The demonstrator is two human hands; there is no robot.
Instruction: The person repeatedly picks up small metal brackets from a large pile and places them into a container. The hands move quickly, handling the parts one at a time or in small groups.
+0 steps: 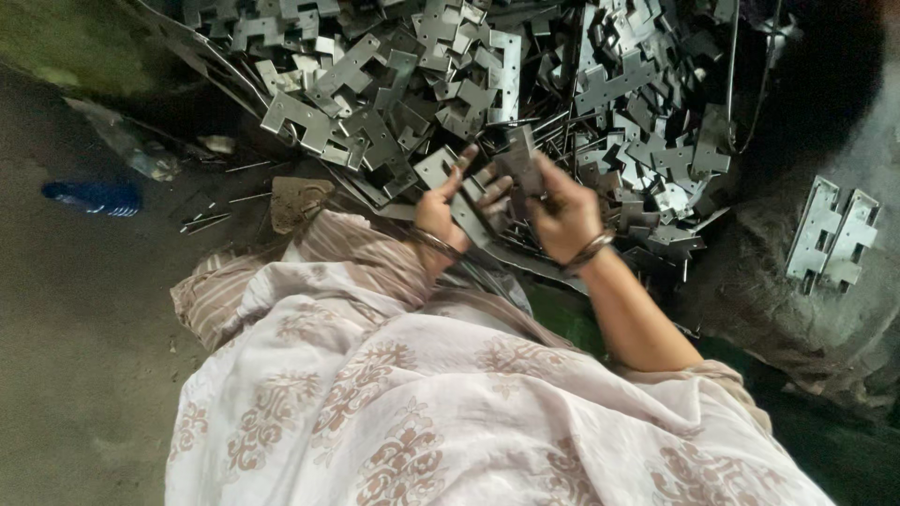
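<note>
Holding a dark metal plate upright between both hands, just off the near edge of the heap of metal plates on the floor: right hand wraps it with fingers closed and thumb on top, left hand half open, fingertips steadying the lower end along with a grey strip, likely so the notched edges line up. Bangles sit on both wrists, a patterned shawl covers the lap below, two paired plates lie apart at the right edge, and a blue object lies by the left edge.
</note>
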